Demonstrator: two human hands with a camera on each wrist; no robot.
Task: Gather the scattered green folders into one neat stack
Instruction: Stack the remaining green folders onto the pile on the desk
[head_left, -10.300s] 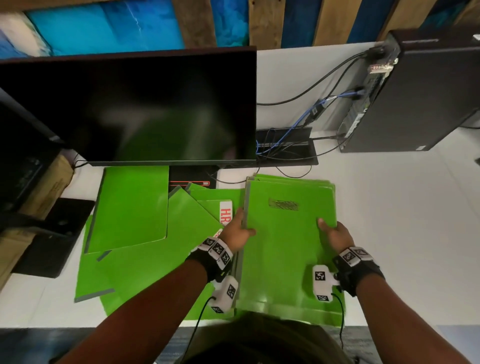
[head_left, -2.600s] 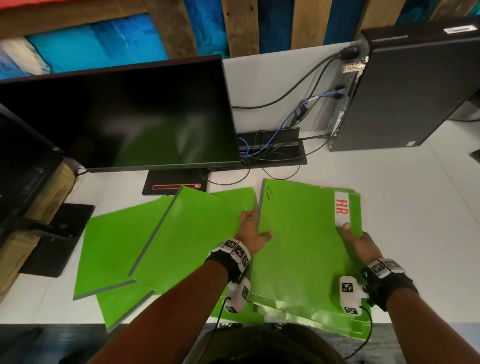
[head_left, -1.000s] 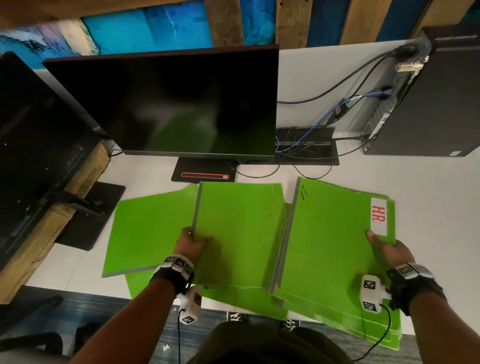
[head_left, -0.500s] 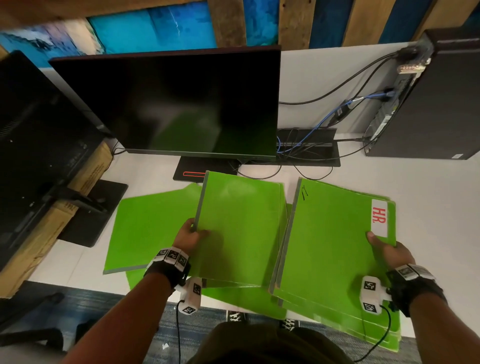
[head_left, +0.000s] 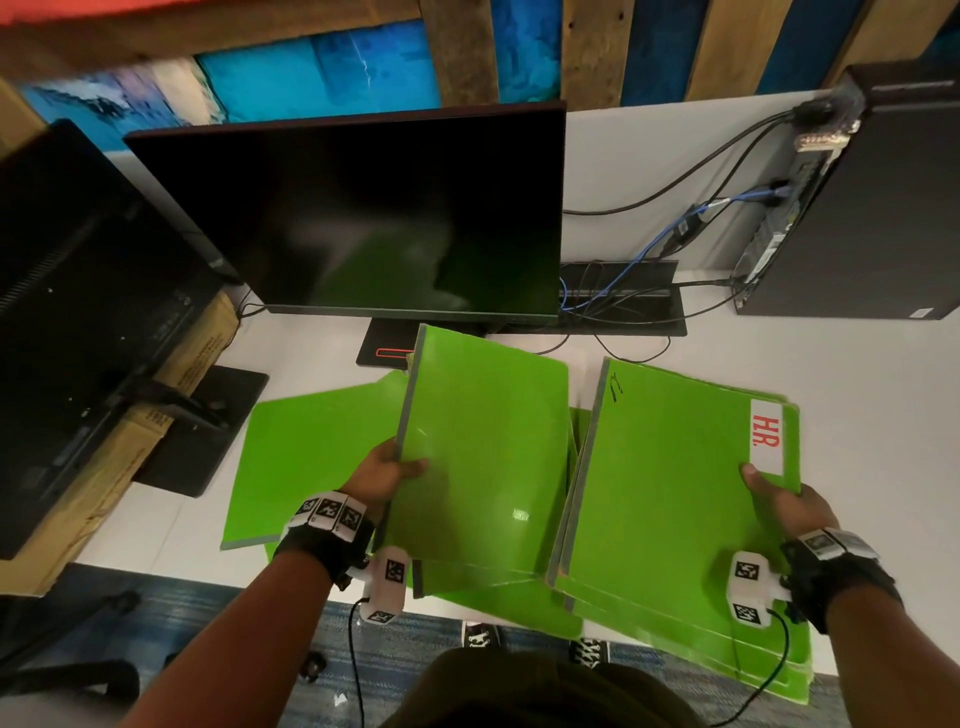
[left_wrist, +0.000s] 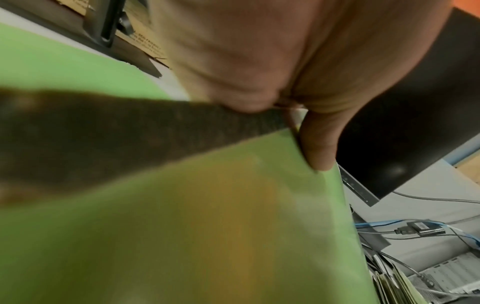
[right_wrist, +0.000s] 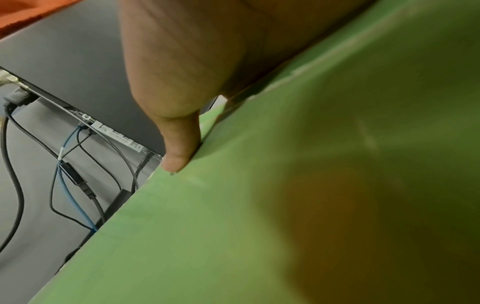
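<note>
My left hand (head_left: 387, 470) pinches the left edge of a plain green folder (head_left: 483, 457), thumb on top, and holds it lifted and tilted above the desk; the left wrist view shows the thumb (left_wrist: 317, 144) on the green folder (left_wrist: 207, 226). My right hand (head_left: 779, 501) grips the right edge of a stack of green folders (head_left: 670, 493) whose top one bears a white "H.R." label (head_left: 766, 435); the thumb (right_wrist: 179, 148) presses the stack (right_wrist: 259, 226). Two more green folders (head_left: 306, 462) lie flat at the left, partly under the lifted one.
A black monitor (head_left: 374, 208) stands just behind the folders, with its base (head_left: 384, 353) near the lifted folder's far edge. A computer tower (head_left: 878, 208) and cables (head_left: 623, 291) sit at the back right. A second monitor (head_left: 67, 291) is at the left. The white desk (head_left: 857, 415) has bare surface on the right.
My left hand has raised the plain folder higher off the desk and tilted it, moving it slightly right toward the stack. The right hand and the stack have stayed put.
</note>
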